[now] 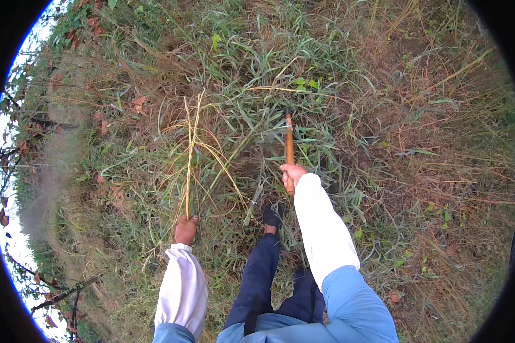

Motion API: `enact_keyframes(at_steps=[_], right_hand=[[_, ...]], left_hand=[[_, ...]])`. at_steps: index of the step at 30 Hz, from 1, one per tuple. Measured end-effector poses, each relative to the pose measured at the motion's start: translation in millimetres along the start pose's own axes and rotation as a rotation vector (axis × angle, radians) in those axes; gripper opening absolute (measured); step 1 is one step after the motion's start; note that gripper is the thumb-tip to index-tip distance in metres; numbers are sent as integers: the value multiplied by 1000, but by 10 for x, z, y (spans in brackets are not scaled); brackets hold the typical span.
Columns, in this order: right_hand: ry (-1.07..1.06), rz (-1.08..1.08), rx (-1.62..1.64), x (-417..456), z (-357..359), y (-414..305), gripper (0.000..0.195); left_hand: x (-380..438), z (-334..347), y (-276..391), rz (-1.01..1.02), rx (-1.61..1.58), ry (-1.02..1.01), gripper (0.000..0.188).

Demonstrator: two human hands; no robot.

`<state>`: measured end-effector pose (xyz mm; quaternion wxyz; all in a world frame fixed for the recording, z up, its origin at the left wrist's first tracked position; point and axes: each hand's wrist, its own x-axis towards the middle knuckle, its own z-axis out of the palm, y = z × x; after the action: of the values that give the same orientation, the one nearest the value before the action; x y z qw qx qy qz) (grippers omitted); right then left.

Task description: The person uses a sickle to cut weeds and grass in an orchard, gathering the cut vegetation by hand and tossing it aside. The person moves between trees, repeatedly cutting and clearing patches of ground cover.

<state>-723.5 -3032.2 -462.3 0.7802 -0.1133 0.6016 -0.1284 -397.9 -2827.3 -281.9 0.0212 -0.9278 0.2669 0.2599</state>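
Note:
My left hand [186, 230] is closed around the lower ends of a thin bunch of dry yellow grass stalks [190, 163], which point away from me and fork near the top. To the right, my right hand [293, 173] grips a wooden handle [289, 141] near its butt. The handle's far end has a dark fitting and goes in among green grass blades [313, 107]; whatever tool head it carries is hidden there. Both of my forearms wear white sleeve covers.
Tangled green and dry grass [257, 55] covers the ground all around. My shoe [273, 215] stands in the grass between the hands. Bare dark branches [64, 295] and brown leaves lie at the left rim. A broken line of browner dry stems [416, 180] spreads at the right.

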Motion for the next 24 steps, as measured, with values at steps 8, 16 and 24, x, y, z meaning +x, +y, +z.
enact_keyframes(at_steps=[8, 16, 24], right_hand=[[112, -36, 482, -1636, -45, 966, 16], [23, -27, 52, -845, 150, 691, 18], [-50, 6, -228, -92, -138, 261, 21]], left_hand=[[49, 248, -337, -46, -223, -43, 25], [63, 619, -572, -49, -350, -49, 35], [-394, 152, 305, -2, -284, -19, 30]])
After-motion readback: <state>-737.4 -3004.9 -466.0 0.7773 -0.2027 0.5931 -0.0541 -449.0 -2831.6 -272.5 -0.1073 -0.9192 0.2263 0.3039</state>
